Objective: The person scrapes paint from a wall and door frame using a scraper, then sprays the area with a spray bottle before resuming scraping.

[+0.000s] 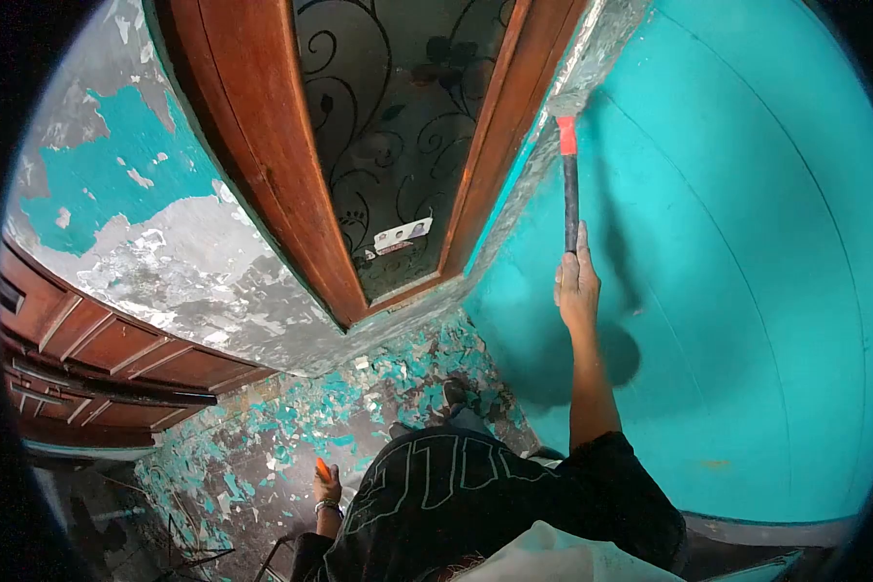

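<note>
My right hand (578, 281) is wrapped round the dark handle of a long scraper (569, 175) with a red collar. The scraper's pale blade touches the narrow strip of wall beside the door frame, at the edge of the turquoise wall (727, 242). Low at the left, near my body, my left hand (328, 486) is closed round a small orange object (322, 468); most of it is hidden in the fingers.
A brown wooden door frame (262, 165) holds dark glass with scroll patterns. Peeling grey and turquoise wall (194, 262) lies to the left, above brown panelling (116, 339). Turquoise paint flakes (291, 412) cover the floor around my feet.
</note>
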A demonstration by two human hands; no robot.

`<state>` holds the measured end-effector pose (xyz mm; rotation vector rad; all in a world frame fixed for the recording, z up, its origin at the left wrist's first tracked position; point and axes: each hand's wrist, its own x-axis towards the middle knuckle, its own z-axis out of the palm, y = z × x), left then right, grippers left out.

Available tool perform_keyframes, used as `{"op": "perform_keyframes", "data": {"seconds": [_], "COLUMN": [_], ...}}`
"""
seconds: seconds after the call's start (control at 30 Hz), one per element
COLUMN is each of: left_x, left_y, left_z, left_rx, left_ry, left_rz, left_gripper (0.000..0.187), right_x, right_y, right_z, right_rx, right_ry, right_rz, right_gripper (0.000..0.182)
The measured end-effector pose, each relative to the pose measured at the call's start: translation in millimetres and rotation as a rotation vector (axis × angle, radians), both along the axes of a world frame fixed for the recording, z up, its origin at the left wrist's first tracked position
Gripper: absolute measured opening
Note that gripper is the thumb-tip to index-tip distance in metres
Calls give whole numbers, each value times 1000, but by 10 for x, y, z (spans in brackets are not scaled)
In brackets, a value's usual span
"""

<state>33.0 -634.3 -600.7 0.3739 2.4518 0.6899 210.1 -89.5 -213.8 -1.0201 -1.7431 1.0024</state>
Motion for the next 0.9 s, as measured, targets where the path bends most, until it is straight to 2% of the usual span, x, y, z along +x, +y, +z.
{"op": "perform_keyframes", "data": {"seconds": [0.07,0.13,0.23,0.33,0.43,0.5,0.57,0.6,0.63,0.67,0.7,0.73,0.8,0.9], "left_x": [17,64,69,29,-34,-37,-56,-63,-56,-51,-24,5,70,47], "left_y": [9,114,178,401,395,436,467,451,395,236,234,197,204,166], "left_z": [41,181,188,575,304,390,390,360,285,-95,-11,54,149,217], "left_rx": [-38,-51,-47,-5,-19,-52,-80,-57,-35,23,22,30,61,18], "left_ry": [24,-55,-8,-143,-185,-124,-64,-111,-160,-178,-180,-143,-37,-106], "left_rz": [-70,139,127,102,150,136,129,143,157,202,204,193,201,137], "left_gripper": [56,54,54,56,56,55,54,55,56,58,58,58,57,57], "right_x": [11,13,-20,-40,-5,74,154,199,199,210,210,189,159,257], "right_y": [40,50,26,-3,20,31,-63,-204,-270,-327,-360,-362,-319,-129], "right_z": [26,29,56,136,53,-131,-194,-134,-152,-174,-191,-207,-269,-449], "right_rx": [15,57,168,237,290,341,-27,-167,-160,-258,-359,-361,-301,-171], "right_ry": [-89,-138,-231,-347,-407,-397,-386,-220,-221,-58,106,104,369,282], "right_rz": [5,-18,-72,-123,-140,-131,15,73,80,100,116,114,193,220], "right_gripper": [48,48,47,47,48,49,52,48,48,43,39,39,32,31]}}
